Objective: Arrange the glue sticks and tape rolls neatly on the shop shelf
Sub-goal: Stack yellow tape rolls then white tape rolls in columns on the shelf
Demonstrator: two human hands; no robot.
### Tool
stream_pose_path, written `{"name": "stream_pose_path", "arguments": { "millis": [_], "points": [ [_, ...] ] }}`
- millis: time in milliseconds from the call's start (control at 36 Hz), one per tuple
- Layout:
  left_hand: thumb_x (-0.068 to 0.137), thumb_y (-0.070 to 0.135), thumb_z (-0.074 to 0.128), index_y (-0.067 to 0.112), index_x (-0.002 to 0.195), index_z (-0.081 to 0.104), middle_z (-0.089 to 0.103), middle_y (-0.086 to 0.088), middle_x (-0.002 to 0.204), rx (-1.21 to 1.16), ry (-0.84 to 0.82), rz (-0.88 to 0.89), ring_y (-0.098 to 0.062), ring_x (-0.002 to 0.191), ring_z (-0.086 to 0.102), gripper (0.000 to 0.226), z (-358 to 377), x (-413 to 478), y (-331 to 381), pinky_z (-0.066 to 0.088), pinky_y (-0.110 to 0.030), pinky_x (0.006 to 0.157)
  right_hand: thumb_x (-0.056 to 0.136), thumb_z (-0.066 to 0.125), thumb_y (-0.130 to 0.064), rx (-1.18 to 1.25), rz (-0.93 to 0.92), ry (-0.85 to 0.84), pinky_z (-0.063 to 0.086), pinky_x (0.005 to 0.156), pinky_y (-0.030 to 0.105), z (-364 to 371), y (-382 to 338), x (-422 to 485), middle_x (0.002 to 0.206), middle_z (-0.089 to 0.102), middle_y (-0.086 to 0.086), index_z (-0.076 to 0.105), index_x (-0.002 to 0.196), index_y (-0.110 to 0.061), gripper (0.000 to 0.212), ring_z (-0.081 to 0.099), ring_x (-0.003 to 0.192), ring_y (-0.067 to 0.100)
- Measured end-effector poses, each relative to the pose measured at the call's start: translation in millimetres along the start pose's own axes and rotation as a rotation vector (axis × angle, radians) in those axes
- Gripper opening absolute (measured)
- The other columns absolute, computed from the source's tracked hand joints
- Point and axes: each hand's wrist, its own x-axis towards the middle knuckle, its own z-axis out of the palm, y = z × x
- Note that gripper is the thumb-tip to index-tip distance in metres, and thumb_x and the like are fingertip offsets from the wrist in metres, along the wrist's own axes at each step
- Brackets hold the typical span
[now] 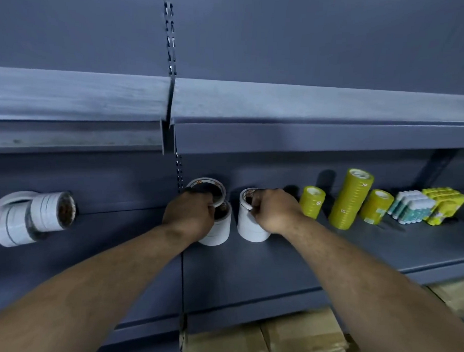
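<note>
My left hand (188,213) grips a single white tape roll (208,187), tilted up over a white stack of rolls (218,232) on the grey shelf (248,268). My right hand (273,211) holds the top of a second white stack (250,229) just to the right, fingers hooked into its core. Further right stand three yellow tape stacks (312,201) (352,198) (376,207), the middle one tallest. Packs of glue sticks in white (411,207) and yellow (444,204) wrapping sit at the far right.
Two white tape stacks (32,219) lie on their sides at the left of the shelf. An upper shelf (228,104) overhangs the work area. Cardboard boxes (285,341) sit below the shelf's front edge.
</note>
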Motion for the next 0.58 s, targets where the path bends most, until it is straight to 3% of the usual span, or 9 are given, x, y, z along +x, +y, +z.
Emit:
{"name": "stream_pose_path", "arguments": {
  "millis": [222,361,583],
  "points": [
    [0.092,0.028,0.051,0.022,0.103,0.069,0.070,-0.002,0.110,-0.042,-0.033,0.015,-0.026,0.102,0.063,0.022,0,2,1,0.048,-0.031,0.078,0.090,0.058,-0.037,-0.059,0.024,-0.044,0.053,0.073,0.031,3,-4,5,0.107,0.071,0.003,0.071,0.108,-0.024,0.025,0.067,0.096,0.027],
    [0.095,0.027,0.050,0.029,0.123,0.066,0.066,0.000,0.125,-0.057,-0.087,0.036,-0.024,0.114,0.060,0.033,3,2,-1,0.049,-0.032,0.089,0.093,0.057,-0.039,-0.094,0.047,-0.064,0.048,0.069,0.030,5,-3,7,0.108,0.069,0.003,0.069,0.110,-0.022,0.027,0.066,0.097,0.027],
    [0.092,0.025,0.046,0.034,0.131,0.060,0.061,0.004,0.133,-0.032,-0.105,0.085,-0.023,0.122,0.055,0.042,13,8,5,0.044,-0.031,0.098,0.097,0.052,-0.045,-0.125,0.024,-0.090,0.047,0.074,0.030,3,-3,6,0.116,0.067,0.004,0.068,0.114,-0.024,0.031,0.064,0.105,0.029]
  ]
}}
